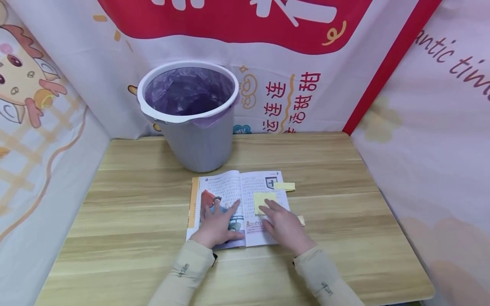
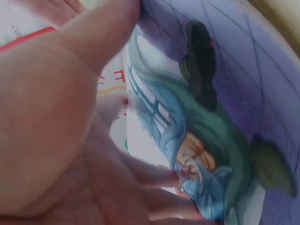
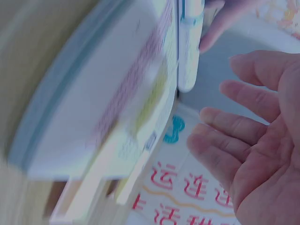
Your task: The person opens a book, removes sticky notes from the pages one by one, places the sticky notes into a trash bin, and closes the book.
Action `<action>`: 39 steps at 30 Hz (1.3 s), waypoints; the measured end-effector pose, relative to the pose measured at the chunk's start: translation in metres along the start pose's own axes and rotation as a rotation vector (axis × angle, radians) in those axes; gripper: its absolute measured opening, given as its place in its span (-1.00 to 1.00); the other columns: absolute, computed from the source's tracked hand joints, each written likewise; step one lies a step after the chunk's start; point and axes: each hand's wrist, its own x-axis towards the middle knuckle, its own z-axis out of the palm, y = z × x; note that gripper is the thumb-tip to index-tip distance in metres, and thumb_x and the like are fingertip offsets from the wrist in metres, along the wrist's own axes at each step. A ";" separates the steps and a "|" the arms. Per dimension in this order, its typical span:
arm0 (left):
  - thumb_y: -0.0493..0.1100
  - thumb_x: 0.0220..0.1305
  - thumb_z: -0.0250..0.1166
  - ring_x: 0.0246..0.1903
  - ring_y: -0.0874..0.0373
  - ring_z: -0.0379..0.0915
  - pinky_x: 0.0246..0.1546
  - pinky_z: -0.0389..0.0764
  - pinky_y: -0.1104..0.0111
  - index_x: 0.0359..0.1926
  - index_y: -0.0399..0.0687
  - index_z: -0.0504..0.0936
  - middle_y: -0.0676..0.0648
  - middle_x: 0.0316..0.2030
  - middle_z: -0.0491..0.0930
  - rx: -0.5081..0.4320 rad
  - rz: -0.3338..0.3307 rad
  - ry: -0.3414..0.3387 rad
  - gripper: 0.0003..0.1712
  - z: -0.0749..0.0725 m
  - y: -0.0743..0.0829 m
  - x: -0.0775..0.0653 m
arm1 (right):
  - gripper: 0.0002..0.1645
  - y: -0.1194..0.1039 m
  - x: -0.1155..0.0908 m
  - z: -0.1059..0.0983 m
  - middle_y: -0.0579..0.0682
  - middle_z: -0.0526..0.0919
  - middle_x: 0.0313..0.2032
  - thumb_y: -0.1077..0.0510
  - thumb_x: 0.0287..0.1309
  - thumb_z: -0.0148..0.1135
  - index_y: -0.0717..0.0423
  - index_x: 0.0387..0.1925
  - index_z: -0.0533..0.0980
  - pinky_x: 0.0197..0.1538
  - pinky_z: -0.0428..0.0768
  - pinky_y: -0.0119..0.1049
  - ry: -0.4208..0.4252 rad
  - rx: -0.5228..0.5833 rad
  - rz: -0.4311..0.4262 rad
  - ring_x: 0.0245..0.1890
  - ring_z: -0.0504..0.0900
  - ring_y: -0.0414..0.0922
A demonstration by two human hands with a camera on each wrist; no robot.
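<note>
An open book (image 1: 262, 238) with printed text and coloured pictures lies on the wooden table. My left hand (image 1: 216, 225) rests on its left page with the fingers spread. In the left wrist view, its thumb and fingers lie against a page with a drawn figure (image 2: 187, 164). A square yellow sticky note (image 1: 264, 199) is on the right page. My right hand (image 1: 285, 225) is over that page, fingertips overlapping the note in the head view. The right wrist view has the fingers (image 3: 229, 126) loosely extended, holding nothing. Pale yellow paper tabs (image 1: 285, 186) stick out past the right edge.
A grey bin (image 1: 199, 144) with a purple liner (image 1: 187, 85) stands just behind the book, on the table (image 1: 134, 204). Printed fabric curtains (image 1: 325, 93) hang at the back and along both sides.
</note>
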 end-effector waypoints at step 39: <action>0.22 0.02 0.49 0.22 -0.75 -0.02 0.08 0.29 -0.42 0.31 0.27 0.53 -0.59 0.41 -0.07 -0.008 -0.048 -0.053 -0.22 0.006 0.028 0.000 | -0.43 0.021 0.017 0.026 0.31 0.49 0.23 0.35 0.08 0.33 0.14 0.19 0.55 0.23 0.46 0.09 -0.132 -0.153 0.012 0.25 0.44 0.27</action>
